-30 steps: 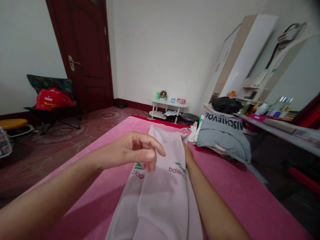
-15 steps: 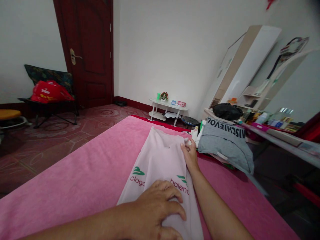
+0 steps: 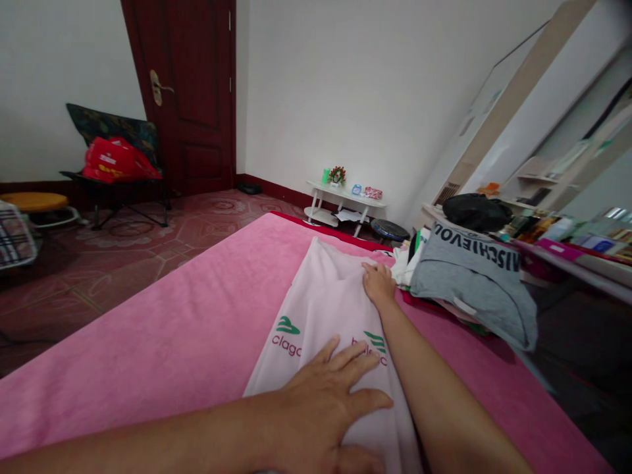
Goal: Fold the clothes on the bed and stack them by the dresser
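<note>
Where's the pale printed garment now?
Head view, lower centre: the pale garment lies on the pink cover, left of the gray garment, left hand spread over it, right hand at its right edge.

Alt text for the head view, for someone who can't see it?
The left hand lies spread over a pale pink garment on a pink cover; the right hand is at the garment's far right edge. Piled clothes sit at right.

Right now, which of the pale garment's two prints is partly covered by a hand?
The print on the right: the left hand lies partly over it; no hand covers the left print.
</note>
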A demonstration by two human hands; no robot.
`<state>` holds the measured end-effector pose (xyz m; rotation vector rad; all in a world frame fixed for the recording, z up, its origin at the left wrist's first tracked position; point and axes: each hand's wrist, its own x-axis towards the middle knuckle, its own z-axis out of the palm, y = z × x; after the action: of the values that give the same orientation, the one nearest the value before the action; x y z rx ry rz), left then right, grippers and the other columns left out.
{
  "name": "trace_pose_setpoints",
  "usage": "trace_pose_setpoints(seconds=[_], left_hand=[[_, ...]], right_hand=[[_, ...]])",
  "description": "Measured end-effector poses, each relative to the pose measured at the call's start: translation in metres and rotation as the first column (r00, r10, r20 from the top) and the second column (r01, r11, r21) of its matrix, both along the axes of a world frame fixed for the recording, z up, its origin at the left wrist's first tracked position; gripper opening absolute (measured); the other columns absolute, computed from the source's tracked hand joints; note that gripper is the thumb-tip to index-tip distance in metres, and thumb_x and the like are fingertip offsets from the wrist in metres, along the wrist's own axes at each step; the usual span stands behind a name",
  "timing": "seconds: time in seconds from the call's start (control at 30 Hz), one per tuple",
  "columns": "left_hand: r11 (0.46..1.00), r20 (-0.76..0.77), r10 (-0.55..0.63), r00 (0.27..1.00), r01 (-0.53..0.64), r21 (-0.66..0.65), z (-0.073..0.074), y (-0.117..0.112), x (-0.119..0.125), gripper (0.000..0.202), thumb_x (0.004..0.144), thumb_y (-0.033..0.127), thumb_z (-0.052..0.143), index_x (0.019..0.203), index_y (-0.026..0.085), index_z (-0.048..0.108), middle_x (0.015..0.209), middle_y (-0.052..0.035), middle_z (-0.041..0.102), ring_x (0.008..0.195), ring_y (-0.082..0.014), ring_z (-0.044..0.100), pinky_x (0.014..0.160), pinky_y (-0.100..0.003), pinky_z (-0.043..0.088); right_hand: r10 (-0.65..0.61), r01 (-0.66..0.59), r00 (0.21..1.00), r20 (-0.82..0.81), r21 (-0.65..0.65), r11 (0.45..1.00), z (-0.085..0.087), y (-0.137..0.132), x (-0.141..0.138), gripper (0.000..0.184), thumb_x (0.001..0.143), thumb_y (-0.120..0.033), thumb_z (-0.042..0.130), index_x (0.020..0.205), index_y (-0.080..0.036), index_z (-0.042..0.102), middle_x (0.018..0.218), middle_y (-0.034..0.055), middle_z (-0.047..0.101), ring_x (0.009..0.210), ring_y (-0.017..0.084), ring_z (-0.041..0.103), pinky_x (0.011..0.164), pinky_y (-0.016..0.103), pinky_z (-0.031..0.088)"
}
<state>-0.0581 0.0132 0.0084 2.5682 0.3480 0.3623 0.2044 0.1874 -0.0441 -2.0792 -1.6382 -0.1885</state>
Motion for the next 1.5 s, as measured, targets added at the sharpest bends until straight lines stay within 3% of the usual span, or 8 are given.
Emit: trace_pose_setpoints(seconds=[0.17,0.37,0.53,0.7,0.97,1.23,1.4,1.5], left_hand=[[0.998,0.049,0.032,0.998,-0.035,0.047,-0.008,-0.002,0.002,0.061,0.086,0.057,0.051,0.137,0.025,0.045,0.155,-0.0106,0.024,0.143,-0.0324,0.016,0.114,-0.058,0.012],[0.997,0.205,0.038,0.978,-0.051,0.056,-0.016,0.001,0.003,0.041,0.084,0.046,0.060,0.118,0.023,0.062,0.141,-0.0071,0.048,0.132,-0.0255,0.041,0.113,-0.043,0.025],[1.000,0.266,-0.014,0.964,0.017,-0.009,-0.011,0.004,-0.004,0.030,0.086,0.030,0.060,0.113,0.019,0.065,0.133,-0.0098,0.055,0.125,-0.0215,0.049,0.108,-0.033,0.034],[0.999,0.209,0.045,0.977,-0.043,-0.017,-0.007,0.017,-0.051,0.035,0.089,0.019,0.049,0.123,0.019,0.058,0.136,-0.0116,0.052,0.125,-0.0214,0.048,0.106,-0.036,0.038],[0.992,0.072,0.056,0.996,-0.063,0.110,-0.010,0.006,-0.134,0.053,0.084,0.006,0.046,0.133,0.028,0.050,0.148,-0.0065,0.039,0.135,-0.0225,0.037,0.109,-0.039,0.036],[0.975,-0.033,-0.069,0.997,0.074,0.211,0.010,-0.030,-0.127,0.061,0.078,0.008,0.051,0.135,0.029,0.047,0.144,-0.0065,0.043,0.131,-0.0253,0.041,0.113,-0.043,0.030],[0.980,0.021,-0.061,0.998,0.056,0.189,0.008,-0.040,-0.125,0.054,0.082,0.014,0.054,0.134,0.026,0.045,0.138,-0.0098,0.048,0.127,-0.0244,0.045,0.110,-0.040,0.034],[0.976,0.074,-0.019,0.997,0.002,0.217,0.001,-0.039,-0.121,0.044,0.085,0.015,0.053,0.127,0.026,0.051,0.149,-0.0102,0.034,0.135,-0.0264,0.036,0.110,-0.039,0.035]], right_hand=[[-0.038,0.060,0.995,0.088,-0.257,0.965,0.004,-0.012,-0.003,0.054,0.096,-0.043,0.021,0.146,-0.028,0.032,0.147,0.0082,0.037,0.136,0.030,0.029,0.105,0.052,0.031],[0.088,-0.057,0.992,0.095,-0.294,0.954,0.002,-0.051,-0.004,0.053,0.096,-0.048,0.017,0.146,-0.034,0.030,0.152,0.0011,0.032,0.141,0.025,0.024,0.112,0.051,0.023],[0.159,-0.125,0.984,0.086,-0.308,0.943,-0.001,-0.106,-0.009,0.054,0.098,-0.045,0.015,0.148,-0.031,0.026,0.156,0.0066,0.020,0.142,0.027,0.022,0.110,0.053,0.026],[0.367,-0.354,0.929,0.051,-0.168,0.920,-0.008,-0.177,-0.003,0.051,0.097,-0.039,0.026,0.146,-0.026,0.033,0.153,0.0090,0.029,0.140,0.024,0.027,0.110,0.051,0.030],[0.672,-0.670,0.738,0.062,-0.053,0.741,0.014,-0.285,-0.014,0.062,0.087,-0.017,0.043,0.146,-0.031,0.031,0.155,0.0031,0.025,0.140,0.023,0.027,0.113,0.047,0.030],[0.776,-0.775,0.619,0.121,-0.067,0.628,0.026,-0.307,-0.028,0.070,0.081,-0.010,0.048,0.146,-0.031,0.031,0.152,0.0043,0.031,0.137,0.024,0.035,0.110,0.047,0.036],[0.745,-0.751,0.648,0.155,-0.031,0.660,0.022,-0.313,-0.031,0.072,0.081,-0.011,0.049,0.148,-0.027,0.027,0.152,0.0080,0.030,0.136,0.025,0.036,0.107,0.043,0.041],[0.722,-0.732,0.667,0.185,-0.021,0.682,0.019,-0.298,-0.035,0.066,0.083,-0.017,0.053,0.145,-0.029,0.034,0.154,0.0087,0.027,0.138,0.027,0.031,0.106,0.046,0.041]])
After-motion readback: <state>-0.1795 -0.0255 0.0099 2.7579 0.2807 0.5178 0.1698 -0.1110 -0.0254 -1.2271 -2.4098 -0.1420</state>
